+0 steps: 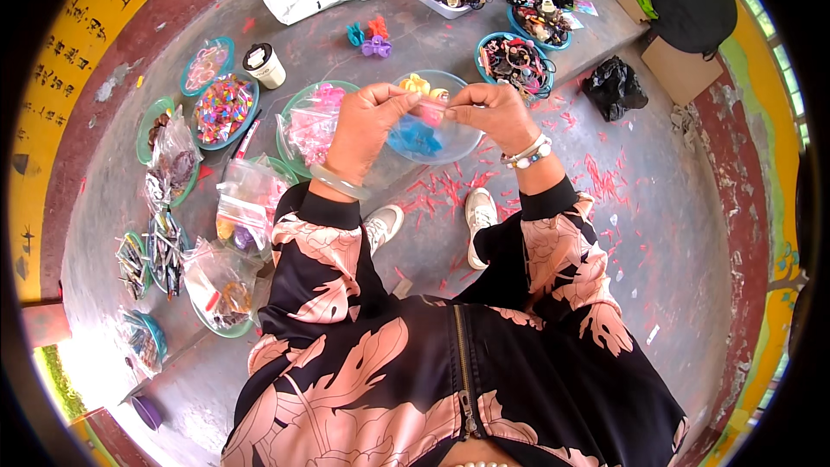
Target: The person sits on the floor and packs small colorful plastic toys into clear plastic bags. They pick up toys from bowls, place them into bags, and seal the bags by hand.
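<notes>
My left hand (365,125) and my right hand (501,119) are raised in front of me, thumbs and fingertips pinched together. Stretched between them is a small clear plastic bag (434,109), with pinkish colour showing in or through it. Below it stands a clear bowl (467,145) with blue pieces (417,137) and yellow pieces (415,84), which look like hair claw clips. Beside my left hand a green-rimmed bowl (283,134) holds pink items in clear bags (313,125).
Orange, teal and purple claw clips (376,47) lie beyond my hands. Bowls of hair ties (516,65) stand far right, near a black bag (615,88). Left are a lidded cup (264,66), a bowl of colourful pieces (225,111) and bagged goods (251,199). Red strips (605,177) litter the floor.
</notes>
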### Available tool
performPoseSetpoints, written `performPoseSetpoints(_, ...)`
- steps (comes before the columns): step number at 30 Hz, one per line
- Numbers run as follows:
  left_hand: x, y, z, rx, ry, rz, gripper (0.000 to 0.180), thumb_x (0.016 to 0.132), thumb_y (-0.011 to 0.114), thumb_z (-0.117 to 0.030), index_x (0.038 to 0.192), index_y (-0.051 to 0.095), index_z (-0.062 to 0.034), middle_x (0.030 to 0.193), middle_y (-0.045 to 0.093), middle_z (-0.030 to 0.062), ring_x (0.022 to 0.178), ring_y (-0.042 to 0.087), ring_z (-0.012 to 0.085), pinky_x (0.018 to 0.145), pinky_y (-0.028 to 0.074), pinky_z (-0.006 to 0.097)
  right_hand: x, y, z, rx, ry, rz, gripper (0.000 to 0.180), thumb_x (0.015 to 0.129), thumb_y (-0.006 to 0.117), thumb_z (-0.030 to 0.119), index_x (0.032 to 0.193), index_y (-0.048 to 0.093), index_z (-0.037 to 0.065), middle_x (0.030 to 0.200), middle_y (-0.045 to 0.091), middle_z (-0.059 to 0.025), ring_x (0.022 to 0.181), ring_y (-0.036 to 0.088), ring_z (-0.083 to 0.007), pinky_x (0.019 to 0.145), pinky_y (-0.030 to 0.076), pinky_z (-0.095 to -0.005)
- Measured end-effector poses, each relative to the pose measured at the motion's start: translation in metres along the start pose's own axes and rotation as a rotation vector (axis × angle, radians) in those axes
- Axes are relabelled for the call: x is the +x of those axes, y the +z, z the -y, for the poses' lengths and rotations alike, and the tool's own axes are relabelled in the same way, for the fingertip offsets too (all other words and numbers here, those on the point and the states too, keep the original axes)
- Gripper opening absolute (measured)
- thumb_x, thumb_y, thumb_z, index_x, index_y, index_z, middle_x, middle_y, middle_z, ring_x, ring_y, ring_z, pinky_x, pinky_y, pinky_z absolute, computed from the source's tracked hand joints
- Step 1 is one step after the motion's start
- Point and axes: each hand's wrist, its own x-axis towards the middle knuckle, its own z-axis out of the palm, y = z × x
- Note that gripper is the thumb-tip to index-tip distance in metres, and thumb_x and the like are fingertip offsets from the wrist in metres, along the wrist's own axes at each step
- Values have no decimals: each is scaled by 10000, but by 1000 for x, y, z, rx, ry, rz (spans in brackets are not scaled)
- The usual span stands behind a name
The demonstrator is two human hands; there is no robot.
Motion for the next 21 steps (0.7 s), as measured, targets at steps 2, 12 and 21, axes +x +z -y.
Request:
performPoseSetpoints(2, 2, -6, 3, -1, 16, -27, 149, 817, 609, -119, 835, 634, 27, 752, 641, 76, 709, 577, 116, 719, 429, 235, -1, -7, 2, -47, 62, -5, 89, 743, 667, 71, 778, 642, -7, 692, 591, 5, 626, 499, -49, 563, 396, -198)
performPoseSetpoints(12, 2, -7, -5, -286, -7, 15, 194, 839, 577, -119, 938, 605, 46, 826, 643, 107, 799, 608, 163, 749, 444, 249, -2, -16, -6, 425, -97, -68, 73, 794, 618, 55, 855, 624, 16, 769, 615, -31, 738, 568, -123, 680, 430, -246)
performPoseSetpoints(21, 5, 1, 10, -193, 1, 78, 206, 822, 586, -78, 994, 588, 36, 941, 634, 119, 855, 597, 143, 754, 437, 228, 3, -13, -12, 812, -133, -171, 79, 834, 566, 63, 885, 611, 21, 852, 626, -62, 815, 602, -217, 791, 474, -378)
